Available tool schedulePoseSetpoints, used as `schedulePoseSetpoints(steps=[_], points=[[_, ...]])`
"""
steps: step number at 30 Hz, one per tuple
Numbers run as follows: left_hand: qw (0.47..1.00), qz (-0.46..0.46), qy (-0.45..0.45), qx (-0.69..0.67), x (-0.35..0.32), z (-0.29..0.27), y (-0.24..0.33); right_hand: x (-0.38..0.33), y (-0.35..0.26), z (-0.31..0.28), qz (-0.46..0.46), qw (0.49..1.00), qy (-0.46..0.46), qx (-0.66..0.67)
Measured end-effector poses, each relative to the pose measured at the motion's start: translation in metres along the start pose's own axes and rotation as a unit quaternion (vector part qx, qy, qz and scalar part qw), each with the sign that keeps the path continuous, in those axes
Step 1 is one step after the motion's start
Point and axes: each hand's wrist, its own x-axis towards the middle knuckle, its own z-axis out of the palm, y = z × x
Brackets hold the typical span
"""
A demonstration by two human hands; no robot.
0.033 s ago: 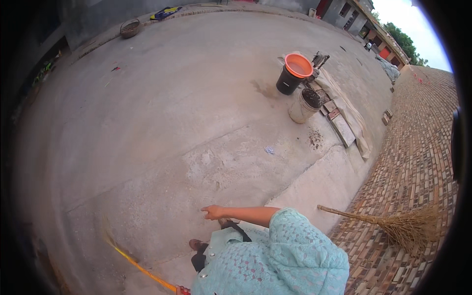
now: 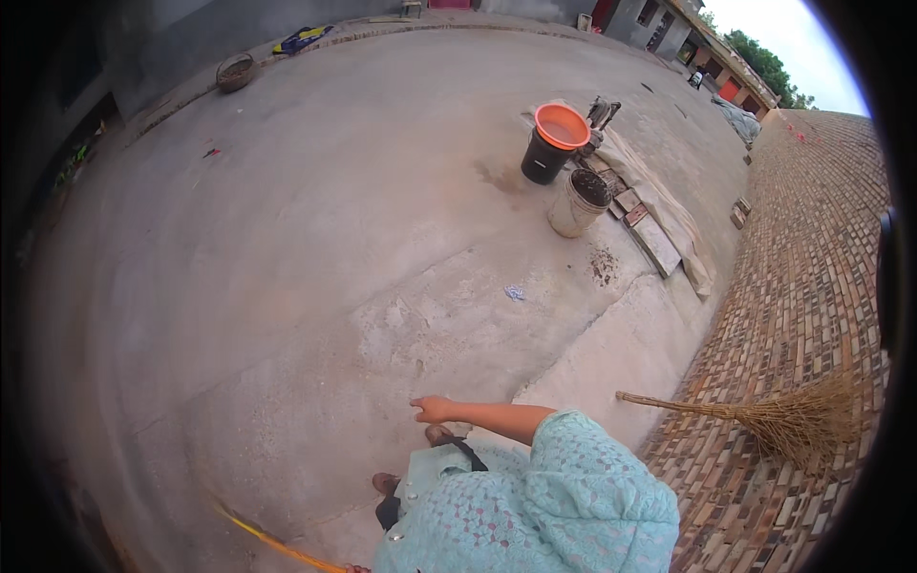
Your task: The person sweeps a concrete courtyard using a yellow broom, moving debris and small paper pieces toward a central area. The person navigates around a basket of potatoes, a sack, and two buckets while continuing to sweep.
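Observation:
At the lower edge, my left hand (image 2: 357, 568) is closed around a long yellow-orange handle (image 2: 277, 544). That handle slants to the far left over the concrete, and its blurred far end is too unclear to name. My right hand (image 2: 436, 409) hovers in front of my body with the index finger stretched out and nothing in its grasp. Below it show my two brown shoes (image 2: 384, 482). A twig broom (image 2: 764, 417) lies to the right, its bristles over the brick paving.
Ahead to the right stand a black bucket (image 2: 544, 159) topped by an orange basin (image 2: 562, 126) and a whitish bucket (image 2: 576, 205) with dark contents. Bricks and a pale sheet (image 2: 659, 205) lie beside them. A blue-white scrap (image 2: 514, 292) rests on the concrete. Far left sits a basket (image 2: 234, 74).
The buckets and broom sit slightly further left or higher in the picture as my view shifts. My right hand has moved a little to the right. Less of the yellow-orange handle shows.

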Motion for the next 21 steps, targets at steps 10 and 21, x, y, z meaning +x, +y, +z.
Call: schedulePoseSetpoints(steps=[10, 21], points=[[0.986, 0.031, 0.008, 0.163, 0.019, 0.049, 0.031, -0.108, 0.009, 0.031, 0.256, 0.931, -0.069, 0.252], [0.953, 0.1, -0.022, 0.285, 0.036, 0.054, 0.041, -0.127, 0.068, 0.047, 0.276, 0.919, 0.008, 0.28]])
